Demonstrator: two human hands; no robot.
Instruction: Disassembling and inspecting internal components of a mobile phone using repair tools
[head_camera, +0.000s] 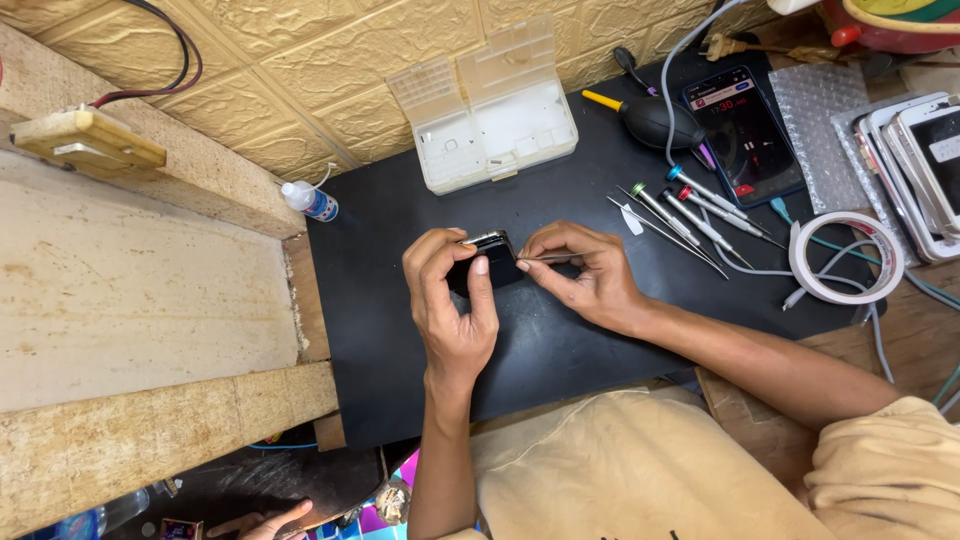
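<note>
My left hand (452, 300) grips a small black phone (494, 258), held on edge just above the black work mat (400, 300). My right hand (580, 270) pinches thin metal tweezers (548, 258), their tip touching the phone's right edge. Both hands meet at the mat's centre.
Several screwdrivers (690, 215) lie right of my hands, with a tape roll (846, 258), a black air blower (655, 120) and a lit phone (745, 135). An open clear parts box (490, 110) stands behind. A small bottle (310, 200) sits by the stone ledge (150, 280) at left. Stacked phones (915, 165) lie far right.
</note>
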